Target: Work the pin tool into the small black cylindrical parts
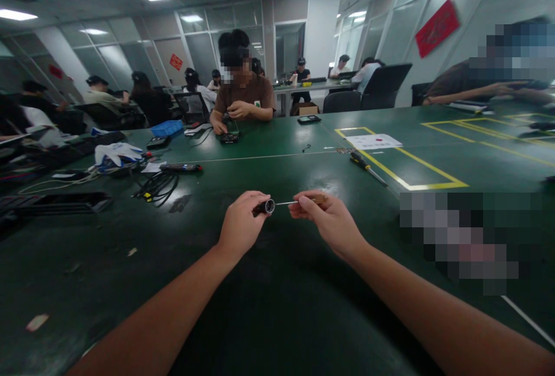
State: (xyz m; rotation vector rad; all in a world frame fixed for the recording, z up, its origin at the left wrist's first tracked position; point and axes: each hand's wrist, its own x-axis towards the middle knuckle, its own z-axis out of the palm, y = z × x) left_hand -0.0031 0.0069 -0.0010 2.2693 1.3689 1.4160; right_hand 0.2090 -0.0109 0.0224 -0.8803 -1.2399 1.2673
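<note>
My left hand is closed around a short black cylindrical part with a pale ring at its open end. In my right hand is a thin screwdriver with a brownish, partly see-through handle, mostly covered by my fingers. Its metal shaft points left and reaches the black part near its ringed end. Whether the tip touches or sits inside it I cannot tell. Both hands are just above the green table.
Ahead to the right lies a black-and-yellow screwdriver beside yellow tape and a paper sheet. Coiled black cable, a dark cylindrical tool and white gloves lie left. A person works across the table.
</note>
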